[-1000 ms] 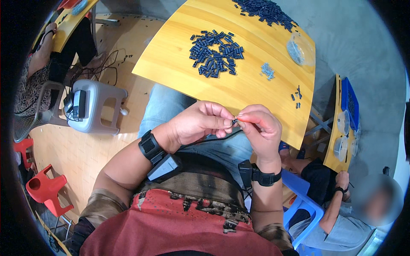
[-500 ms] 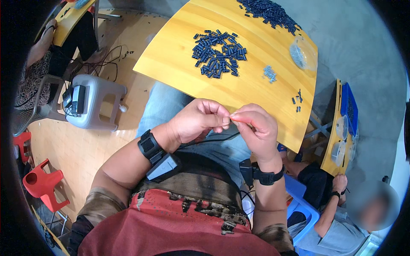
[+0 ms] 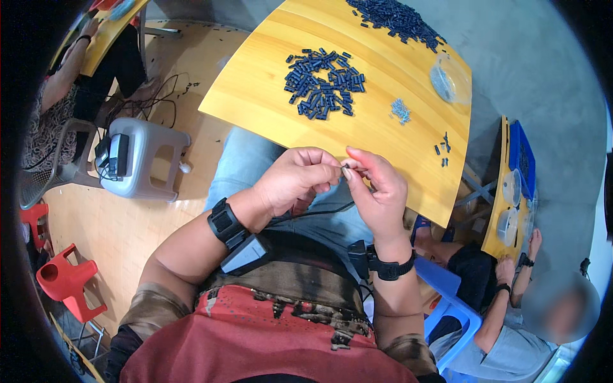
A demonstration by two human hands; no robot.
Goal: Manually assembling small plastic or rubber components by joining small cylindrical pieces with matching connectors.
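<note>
My left hand (image 3: 299, 179) is closed in a pinch over my lap, just off the near edge of the table. At its fingertips shows the end of a small black piece (image 3: 345, 167), too small to make out fully. My right hand (image 3: 382, 191) meets it there, thumb against the piece, other fingers curled behind, index finger lifted. Beyond my hands, a ring-shaped pile of short black plastic parts (image 3: 332, 82) lies on the yellow wooden table (image 3: 255, 83). Right of it are a small heap of silvery screws or pins (image 3: 400, 111) and a few loose black parts (image 3: 445, 148).
A larger black pile (image 3: 396, 22) and a clear bowl of silvery bits (image 3: 450, 80) lie farther back. Left stand a grey stool (image 3: 150, 153) and a red stool (image 3: 67, 277). Co-workers sit left and right, the right one on a blue chair (image 3: 456, 306) beside a blue tray (image 3: 522, 159).
My right index finger has lifted away from the thumb, and the black piece's end now shows between my fingertips. At the right, the co-worker's second hand has come into view.
</note>
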